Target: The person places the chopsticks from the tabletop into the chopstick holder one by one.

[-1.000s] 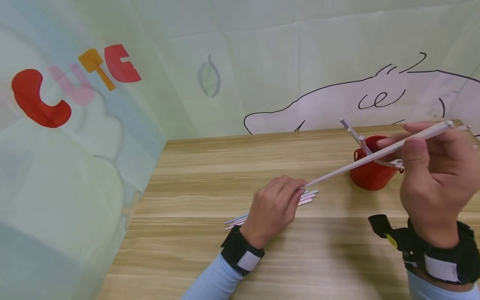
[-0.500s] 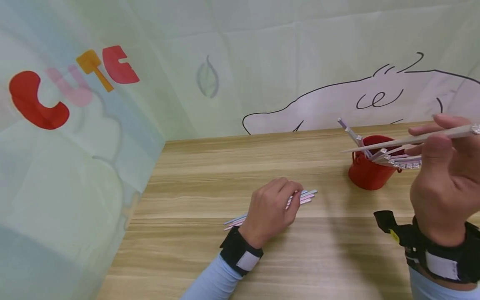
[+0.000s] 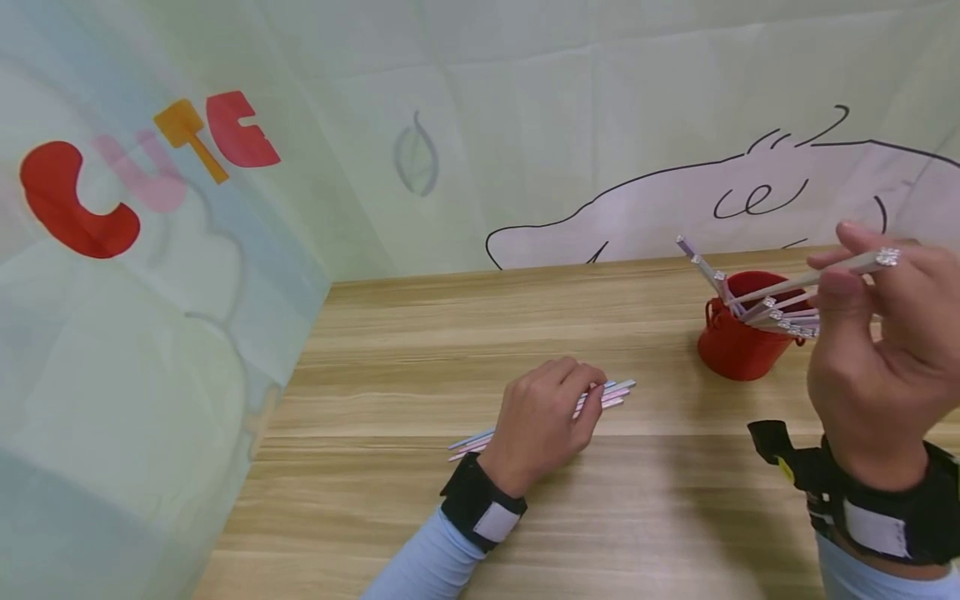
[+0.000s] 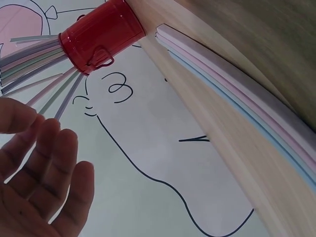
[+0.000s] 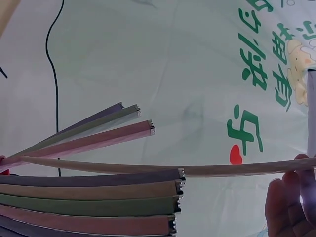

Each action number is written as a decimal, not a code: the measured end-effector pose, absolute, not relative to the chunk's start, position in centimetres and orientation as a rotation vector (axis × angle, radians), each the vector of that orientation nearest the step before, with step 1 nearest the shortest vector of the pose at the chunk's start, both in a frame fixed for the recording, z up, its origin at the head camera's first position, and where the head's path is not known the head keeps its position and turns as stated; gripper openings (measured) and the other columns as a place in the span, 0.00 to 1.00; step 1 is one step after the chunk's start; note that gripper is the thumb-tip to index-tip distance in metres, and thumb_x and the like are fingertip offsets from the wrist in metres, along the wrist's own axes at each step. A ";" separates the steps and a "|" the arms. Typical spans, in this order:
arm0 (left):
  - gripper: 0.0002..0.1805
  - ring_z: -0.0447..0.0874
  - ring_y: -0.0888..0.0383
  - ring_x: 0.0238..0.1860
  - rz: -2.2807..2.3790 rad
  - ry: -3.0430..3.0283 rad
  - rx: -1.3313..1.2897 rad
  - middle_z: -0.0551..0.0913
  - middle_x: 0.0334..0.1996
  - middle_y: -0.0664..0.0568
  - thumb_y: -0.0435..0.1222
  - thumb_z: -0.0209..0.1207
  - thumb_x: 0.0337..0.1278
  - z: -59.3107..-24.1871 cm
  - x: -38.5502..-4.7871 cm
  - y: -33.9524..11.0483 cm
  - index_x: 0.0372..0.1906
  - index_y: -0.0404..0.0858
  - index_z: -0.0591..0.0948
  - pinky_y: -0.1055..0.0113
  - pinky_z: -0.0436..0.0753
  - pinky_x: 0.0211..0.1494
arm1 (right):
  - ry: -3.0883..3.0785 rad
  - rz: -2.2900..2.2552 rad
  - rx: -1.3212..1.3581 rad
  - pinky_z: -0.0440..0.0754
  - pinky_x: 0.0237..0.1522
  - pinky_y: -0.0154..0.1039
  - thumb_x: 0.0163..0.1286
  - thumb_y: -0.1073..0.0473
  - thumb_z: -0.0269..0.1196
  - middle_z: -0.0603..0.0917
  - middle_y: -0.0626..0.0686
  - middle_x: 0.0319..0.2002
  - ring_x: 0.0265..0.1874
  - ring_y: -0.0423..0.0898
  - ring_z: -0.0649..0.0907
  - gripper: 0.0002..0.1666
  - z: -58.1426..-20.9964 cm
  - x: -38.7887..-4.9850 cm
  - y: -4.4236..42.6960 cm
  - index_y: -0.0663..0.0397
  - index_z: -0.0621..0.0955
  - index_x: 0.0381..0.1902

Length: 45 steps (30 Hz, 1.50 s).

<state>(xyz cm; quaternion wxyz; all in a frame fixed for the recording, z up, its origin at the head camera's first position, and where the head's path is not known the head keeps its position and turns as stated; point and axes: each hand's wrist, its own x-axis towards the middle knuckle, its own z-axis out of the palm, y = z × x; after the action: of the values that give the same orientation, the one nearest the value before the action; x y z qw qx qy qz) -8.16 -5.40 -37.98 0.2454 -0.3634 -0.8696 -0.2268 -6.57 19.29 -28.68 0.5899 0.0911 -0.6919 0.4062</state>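
Observation:
A red bucket [image 3: 738, 350] stands at the right of the table, with several pastel chopsticks [image 5: 89, 205] leaning out of it, their ends glittering. My right hand [image 3: 885, 354] pinches a pale chopstick [image 3: 817, 278] near its jewelled end. Its thin tip lies over the bucket's mouth; whether it touches anything inside, I cannot tell. Left of the bucket, my left hand [image 3: 540, 421] hovers at a small bundle of blue, pink and pale chopsticks [image 4: 237, 89], covering their middle in the head view. In the left wrist view its fingers [image 4: 66, 153] are loosely bent and hold nothing.
The wood-grain table [image 3: 360, 367] meets a printed cloth backdrop [image 3: 525, 142] at the back and left. A small handle [image 4: 101, 58] hangs on the bucket's side. Both wrists wear black straps [image 3: 483, 500].
My right hand drew the chopstick away from my left hand to the right, then turned its tip over the bucket and moved slightly left. My left hand stayed over the bundle.

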 end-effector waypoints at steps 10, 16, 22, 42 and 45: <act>0.05 0.72 0.65 0.25 -0.637 -2.405 -0.983 0.83 0.29 0.56 0.38 0.61 0.65 -38.1 -8.2 -5.4 0.39 0.43 0.86 0.75 0.67 0.23 | -1.754 0.850 0.175 0.72 0.49 0.23 0.70 0.70 0.64 0.85 0.70 0.38 0.38 0.62 0.80 0.09 -28.1 -6.7 18.9 0.67 0.88 0.45; 0.05 0.72 0.65 0.24 -0.619 -2.407 -0.976 0.82 0.28 0.57 0.38 0.61 0.65 -38.2 -8.2 -5.4 0.39 0.43 0.86 0.76 0.66 0.23 | -1.909 0.853 0.174 0.71 0.47 0.19 0.71 0.62 0.65 0.87 0.65 0.44 0.41 0.59 0.81 0.14 -28.1 -6.7 19.5 0.60 0.86 0.52; 0.06 0.71 0.65 0.24 -0.602 -2.434 -0.973 0.81 0.28 0.58 0.39 0.61 0.65 -38.2 -8.2 -5.4 0.40 0.43 0.86 0.76 0.65 0.22 | -1.958 0.866 0.116 0.71 0.52 0.22 0.73 0.58 0.64 0.86 0.65 0.46 0.45 0.62 0.82 0.18 -28.2 -6.6 19.7 0.56 0.84 0.58; 0.09 0.80 0.62 0.29 -0.404 -2.621 -0.903 0.85 0.34 0.56 0.43 0.64 0.64 -39.1 -8.4 -5.8 0.42 0.43 0.86 0.72 0.76 0.25 | -1.884 0.924 0.200 0.74 0.48 0.21 0.69 0.59 0.66 0.87 0.65 0.43 0.43 0.35 0.81 0.15 -28.1 -6.3 19.1 0.66 0.87 0.47; 0.10 0.81 0.61 0.30 -0.359 -2.645 -0.901 0.84 0.34 0.55 0.44 0.66 0.62 -39.4 -8.5 -5.9 0.43 0.43 0.87 0.70 0.78 0.26 | -1.887 0.913 0.236 0.74 0.47 0.22 0.69 0.59 0.66 0.88 0.64 0.42 0.41 0.39 0.83 0.15 -28.2 -6.4 19.1 0.66 0.87 0.46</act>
<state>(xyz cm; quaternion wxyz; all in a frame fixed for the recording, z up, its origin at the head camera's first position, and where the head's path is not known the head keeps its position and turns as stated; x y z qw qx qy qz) -8.50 -5.89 -39.40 0.1614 -0.3156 -0.9266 -0.1259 -6.43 19.12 -28.24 0.4936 0.0974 -0.7779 0.3765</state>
